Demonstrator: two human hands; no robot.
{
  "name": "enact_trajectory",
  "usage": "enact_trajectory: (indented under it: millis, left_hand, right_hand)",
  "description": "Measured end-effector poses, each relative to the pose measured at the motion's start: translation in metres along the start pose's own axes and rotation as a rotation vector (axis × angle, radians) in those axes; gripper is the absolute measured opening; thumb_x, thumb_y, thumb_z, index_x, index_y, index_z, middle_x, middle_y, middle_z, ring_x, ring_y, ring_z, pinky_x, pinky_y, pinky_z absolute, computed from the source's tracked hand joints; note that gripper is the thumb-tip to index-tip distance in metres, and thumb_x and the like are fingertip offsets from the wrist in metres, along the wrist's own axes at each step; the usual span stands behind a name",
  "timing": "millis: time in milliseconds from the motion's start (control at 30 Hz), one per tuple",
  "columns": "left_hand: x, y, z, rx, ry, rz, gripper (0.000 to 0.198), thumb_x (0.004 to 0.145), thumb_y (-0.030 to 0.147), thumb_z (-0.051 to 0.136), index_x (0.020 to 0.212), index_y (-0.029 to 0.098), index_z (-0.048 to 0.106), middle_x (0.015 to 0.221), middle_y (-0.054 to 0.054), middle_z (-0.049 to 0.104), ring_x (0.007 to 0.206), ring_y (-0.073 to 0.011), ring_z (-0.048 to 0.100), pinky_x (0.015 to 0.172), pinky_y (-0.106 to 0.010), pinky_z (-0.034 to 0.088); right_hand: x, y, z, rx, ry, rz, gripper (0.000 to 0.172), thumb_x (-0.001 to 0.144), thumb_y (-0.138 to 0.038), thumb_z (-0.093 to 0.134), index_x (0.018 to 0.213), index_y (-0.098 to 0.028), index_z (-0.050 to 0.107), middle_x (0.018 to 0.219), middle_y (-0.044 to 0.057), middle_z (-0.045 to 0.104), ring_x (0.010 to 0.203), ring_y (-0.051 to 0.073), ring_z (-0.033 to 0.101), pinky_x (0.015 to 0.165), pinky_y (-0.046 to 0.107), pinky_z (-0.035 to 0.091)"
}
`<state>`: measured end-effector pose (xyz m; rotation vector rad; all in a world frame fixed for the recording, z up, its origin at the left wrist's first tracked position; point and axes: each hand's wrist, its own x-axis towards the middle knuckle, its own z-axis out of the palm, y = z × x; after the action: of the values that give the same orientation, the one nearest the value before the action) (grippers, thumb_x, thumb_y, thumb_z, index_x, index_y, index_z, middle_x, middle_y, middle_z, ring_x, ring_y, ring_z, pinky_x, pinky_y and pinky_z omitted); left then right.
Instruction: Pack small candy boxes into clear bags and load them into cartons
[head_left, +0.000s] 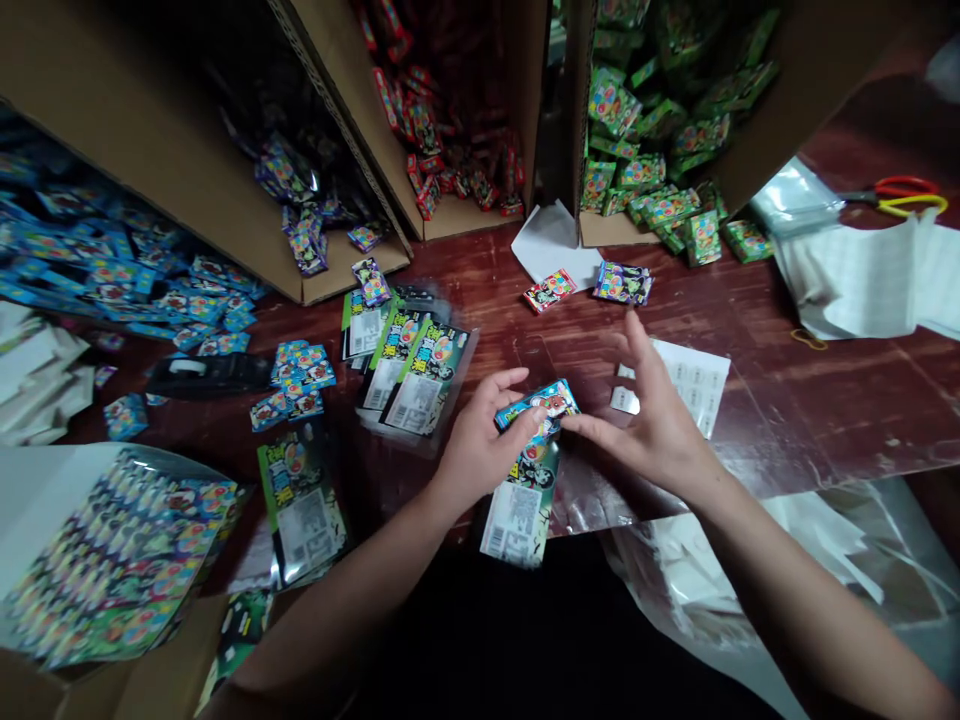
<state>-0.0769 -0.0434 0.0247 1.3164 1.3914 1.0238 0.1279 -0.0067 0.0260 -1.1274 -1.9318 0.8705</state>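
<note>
Holding blue packet (536,405) above clear carded bag (516,512): left hand (476,450) pinches it; right hand (660,420) mostly open, fingertip touching. Finished bags (409,375) on counter (787,400) seem done; loose packets (296,380) left.

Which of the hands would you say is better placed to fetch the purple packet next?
Probably the right hand: it lies nearer the purple packet, while the left hand grips the blue packet.

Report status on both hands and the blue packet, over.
Left hand grips blue packet. Right hand spread, fingertips at its end. Green printed bag directly beneath. Nothing blocking.
</note>
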Motion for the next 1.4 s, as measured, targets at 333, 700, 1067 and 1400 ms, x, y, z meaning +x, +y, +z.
enact_trajectory:
  millis: [333,700,1067,1400]
  left_hand:
    - [0.0,-0.004,0.002,-0.073,0.037,-0.031,0.033,0.092,0.03,0.065,0.122,0.02,0.054,0.119,-0.009,0.064,0.111,-0.0223,0.064,0.092,-0.036,0.055]
    - [-0.002,-0.042,-0.022,0.445,-0.03,0.038,0.063,0.083,0.04,0.076,0.136,0.02,0.049,0.131,-0.015,0.059,0.124,-0.0342,0.056,0.105,-0.054,0.045]
    - [-0.013,-0.051,-0.018,0.004,-0.11,-0.173,0.062,0.083,0.031,0.074,0.137,0.018,0.045,0.116,-0.013,0.068,0.101,-0.0251,0.068,0.091,-0.045,0.054]
    - [-0.022,-0.031,-0.02,-0.179,-0.096,-0.174,0.053,0.08,0.024,0.076,0.125,0.018,0.05,0.102,-0.006,0.071,0.093,-0.0198,0.069,0.089,-0.038,0.053]
  right_hand:
    - [-0.016,-0.014,0.015,-0.068,-0.31,-0.103,0.094,0.099,-0.028,0.054,0.16,-0.025,-0.017,0.17,0.014,0.012,0.152,0.033,0.028,0.118,0.057,0.038]
    - [0.013,0.039,0.021,0.241,0.079,0.104,0.07,0.096,-0.038,0.059,0.155,-0.031,0.022,0.117,0.008,0.06,0.1,0.024,0.065,0.087,0.043,0.059]
    - [-0.008,0.033,0.017,0.24,-0.234,0.205,0.075,0.095,-0.035,0.06,0.158,-0.03,0.019,0.108,0.005,0.064,0.097,0.021,0.067,0.091,0.042,0.057]
    - [0.023,0.003,-0.025,-0.08,-0.531,0.074,0.082,0.095,-0.027,0.056,0.163,-0.032,0.009,0.105,0.004,0.071,0.086,0.022,0.069,0.082,0.041,0.057]
